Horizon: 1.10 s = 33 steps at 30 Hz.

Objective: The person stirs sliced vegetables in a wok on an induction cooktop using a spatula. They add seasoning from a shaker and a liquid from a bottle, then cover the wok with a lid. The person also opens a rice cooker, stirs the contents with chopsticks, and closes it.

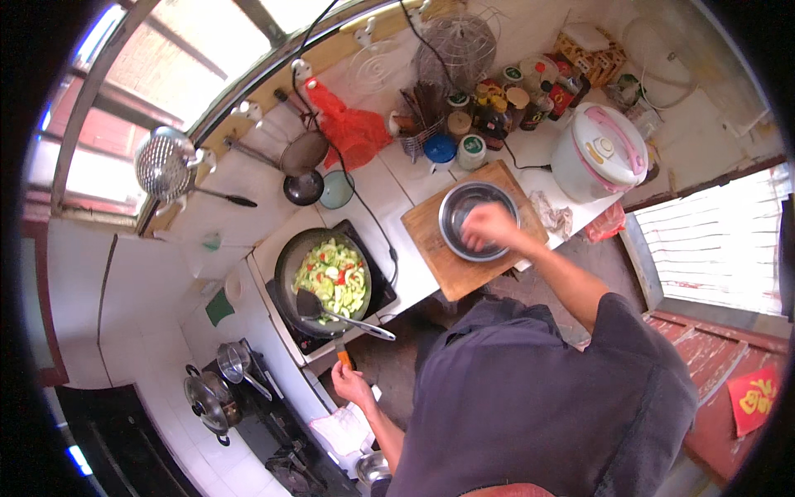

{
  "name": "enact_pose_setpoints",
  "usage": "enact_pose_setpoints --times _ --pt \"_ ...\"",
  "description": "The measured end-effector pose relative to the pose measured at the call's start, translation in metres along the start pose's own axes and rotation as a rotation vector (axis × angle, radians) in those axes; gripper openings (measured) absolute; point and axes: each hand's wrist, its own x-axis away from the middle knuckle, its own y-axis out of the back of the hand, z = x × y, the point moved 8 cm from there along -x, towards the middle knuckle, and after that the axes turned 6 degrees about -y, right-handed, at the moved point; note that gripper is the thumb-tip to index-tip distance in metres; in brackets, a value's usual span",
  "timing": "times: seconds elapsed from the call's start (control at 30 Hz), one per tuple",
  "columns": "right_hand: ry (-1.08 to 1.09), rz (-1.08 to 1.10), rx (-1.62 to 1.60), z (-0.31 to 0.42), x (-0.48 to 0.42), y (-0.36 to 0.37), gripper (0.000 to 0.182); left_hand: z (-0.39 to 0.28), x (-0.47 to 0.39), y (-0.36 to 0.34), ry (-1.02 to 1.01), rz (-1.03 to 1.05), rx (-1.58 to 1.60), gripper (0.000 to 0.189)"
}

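Note:
A dark wok [284, 273] sits on a black induction cooktop [380, 297], holding sliced green vegetables [329, 273] with red pieces. My left hand [353, 385] grips the wok's orange-brown handle [343, 357] at its end. A spatula [357, 323] with a dark blade lies in the wok, its metal handle over the near rim. On a wooden cutting board [450, 279] stands a metal bowl [444, 214]. My right hand [487, 228] is over the bowl's opening, blurred, fingers bent downward; whether it holds anything cannot be told.
A rice cooker [596, 152] stands right of the board, with a crumpled cloth [551, 214] between. Jars [472, 152] and sauce bottles [494, 118] line the wall. A black cord [372, 211] crosses the counter between wok and board. A lidded pot [211, 397] stands lower left.

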Motion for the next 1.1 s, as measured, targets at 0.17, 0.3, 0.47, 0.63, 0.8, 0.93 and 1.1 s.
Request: enact_pose_setpoints --times 0.17,0.3,0.47,0.63,0.8,0.93,1.1 --pt "0.378 -0.907 -0.081 0.045 -0.047 0.265 0.033 -0.030 0.035 -0.049 0.035 0.149 0.076 0.026" --pt "0.253 -1.360 0.200 0.064 -0.098 0.379 0.053 -0.062 0.058 -0.083 -0.024 0.226 0.030 0.023" --pt "0.169 -1.371 0.124 0.069 -0.142 0.423 0.063 -0.073 0.098 -0.089 -0.028 0.256 -0.047 0.023" --pt "0.172 -1.303 0.080 0.069 -0.163 0.428 0.062 -0.057 0.127 -0.083 0.066 0.241 -0.025 0.023" --pt "0.188 -1.286 0.042 0.074 -0.164 0.433 0.053 -0.063 0.144 -0.079 0.120 0.239 -0.055 0.023" --pt "0.221 -1.329 0.082 0.075 -0.164 0.449 0.049 -0.060 0.146 -0.084 0.113 0.283 -0.077 0.023" --pt "0.184 -1.325 0.138 0.074 -0.149 0.426 0.049 -0.049 0.147 -0.083 0.116 0.298 -0.042 0.023"
